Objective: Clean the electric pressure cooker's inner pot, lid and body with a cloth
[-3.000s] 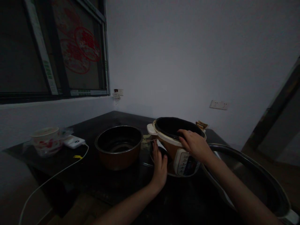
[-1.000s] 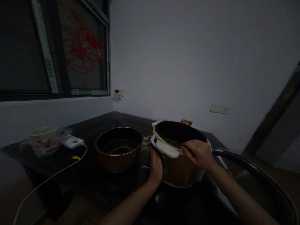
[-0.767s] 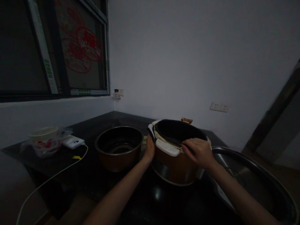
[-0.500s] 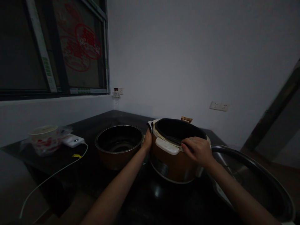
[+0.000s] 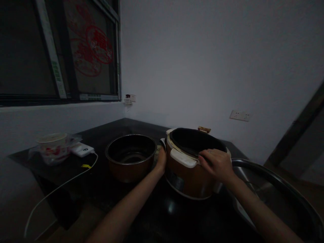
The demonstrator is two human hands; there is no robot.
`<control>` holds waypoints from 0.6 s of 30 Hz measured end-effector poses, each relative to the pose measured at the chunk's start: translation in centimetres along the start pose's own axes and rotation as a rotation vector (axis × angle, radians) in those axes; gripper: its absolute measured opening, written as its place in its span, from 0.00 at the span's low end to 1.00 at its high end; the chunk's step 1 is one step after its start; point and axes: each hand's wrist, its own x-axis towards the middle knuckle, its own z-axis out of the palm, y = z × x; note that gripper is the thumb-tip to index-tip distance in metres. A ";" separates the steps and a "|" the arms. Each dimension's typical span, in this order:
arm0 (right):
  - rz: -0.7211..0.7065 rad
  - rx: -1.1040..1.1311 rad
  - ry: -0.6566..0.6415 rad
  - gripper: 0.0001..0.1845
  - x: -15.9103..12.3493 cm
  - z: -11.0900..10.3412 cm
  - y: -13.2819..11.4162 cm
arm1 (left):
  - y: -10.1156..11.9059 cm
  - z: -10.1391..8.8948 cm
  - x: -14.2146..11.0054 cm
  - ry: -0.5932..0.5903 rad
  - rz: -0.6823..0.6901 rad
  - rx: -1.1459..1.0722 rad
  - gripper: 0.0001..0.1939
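The brown-and-white cooker (image 5: 193,180) stands upright and open on the dark bench (image 5: 108,126), right of centre, its dark inside too dim to read. The right hand (image 5: 217,163) is closed over its near rim, thumb and fingers curled in against the edge. The left hand (image 5: 161,160) lies along the cooker's left side; its fingertips are hidden, so how far it is open I cannot tell, but it is against a small dark-and-white piece, probably a cloth (image 5: 163,143). Just beside that hand, on the left, sits a brown pot (image 5: 130,172) with a black inside. On the right, a black-rimmed round piece (image 5: 275,192) is partly covered by the right forearm and cut off by the picture's edge. Farther left are a bagged cup (image 5: 54,148) with a red pattern and a white device (image 5: 82,149) with a cable (image 5: 60,185). A label (image 5: 176,182) low on the cooker is too dark to read. Red characters on the window (image 5: 93,79) and green print on its frame are blurred, with no brand legible.
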 end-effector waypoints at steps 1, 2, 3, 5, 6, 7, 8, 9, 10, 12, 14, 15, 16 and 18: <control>-0.001 0.000 -0.001 0.15 0.0 0.0 0.0 | 0.6 -0.1 1.3 -0.028 -0.035 -0.014 0.25; -0.002 -0.001 -0.002 0.15 0.1 0.0 0.0 | 1.0 -0.1 2.6 -0.050 -0.056 -0.028 0.26; -0.002 -0.002 -0.003 0.16 0.1 -0.1 0.0 | 1.4 -0.1 3.7 -0.064 -0.067 -0.041 0.25; -0.002 -0.004 -0.003 0.16 0.1 -0.1 -0.1 | 1.8 0.0 5.3 -0.076 -0.069 -0.062 0.24; 0.000 -0.006 -0.004 0.16 0.1 -0.1 -0.1 | 1.8 0.1 5.9 -0.079 -0.064 -0.071 0.23; 0.003 -0.008 -0.004 0.16 0.1 0.0 -0.1 | 1.8 0.1 6.3 -0.083 -0.058 -0.078 0.23; 0.005 -0.009 -0.006 0.16 0.1 0.0 -0.1 | 1.7 0.2 6.6 -0.090 -0.051 -0.084 0.22; 0.008 -0.010 -0.009 0.15 0.1 0.0 -0.1 | 1.6 0.3 6.8 -0.098 -0.044 -0.090 0.22; 0.012 -0.011 -0.012 0.15 0.1 0.0 -0.1 | 1.5 0.3 7.1 -0.105 -0.037 -0.093 0.21; 0.021 -0.014 -0.017 0.15 0.0 0.0 -0.1 | 1.3 0.4 7.5 -0.114 -0.029 -0.092 0.20; 0.032 -0.020 -0.021 0.14 0.0 0.0 -0.1 | 1.3 0.4 7.8 -0.116 -0.028 -0.080 0.19; 0.037 -0.023 -0.022 0.14 0.0 0.0 -0.2 | 1.3 0.3 7.9 -0.117 -0.028 -0.071 0.19; 0.041 -0.025 -0.022 0.14 0.0 0.0 -0.2 | 1.4 0.3 7.9 -0.118 -0.026 -0.061 0.19; 0.048 -0.030 -0.021 0.14 0.0 0.0 -0.2 | 1.5 0.2 7.6 -0.114 -0.016 -0.041 0.19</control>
